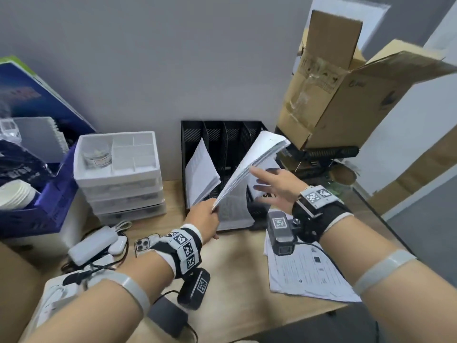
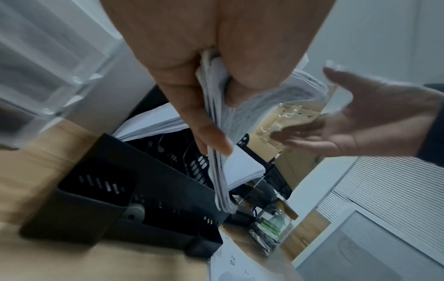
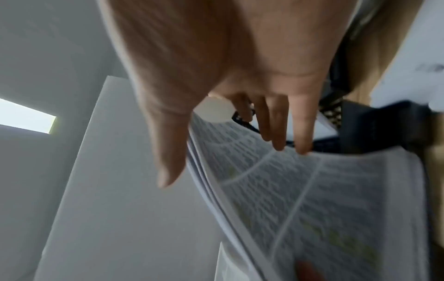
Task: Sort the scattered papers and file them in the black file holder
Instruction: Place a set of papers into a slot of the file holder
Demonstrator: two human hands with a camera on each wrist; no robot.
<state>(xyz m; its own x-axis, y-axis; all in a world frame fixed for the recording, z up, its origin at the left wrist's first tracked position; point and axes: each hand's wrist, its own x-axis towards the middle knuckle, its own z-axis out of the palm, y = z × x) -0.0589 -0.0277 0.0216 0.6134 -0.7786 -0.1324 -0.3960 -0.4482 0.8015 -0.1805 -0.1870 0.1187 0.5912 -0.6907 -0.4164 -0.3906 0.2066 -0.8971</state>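
Sagging white printed paper stack (image 1: 249,167)

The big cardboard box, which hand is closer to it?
Right. The right hand is open, reaching up just below and left of the cardboard box. The left hand grips the paper stack, farther left.

Ahead of the left hand (image 1: 205,220), the black file holder (image 1: 190,134) had open slots between a leaning sheaf (image 1: 201,173) and the lifted stack (image 1: 249,164); a cardboard box (image 1: 346,95) overhung beyond the right hand (image 1: 274,188); bare bench (image 1: 237,263) lay below both
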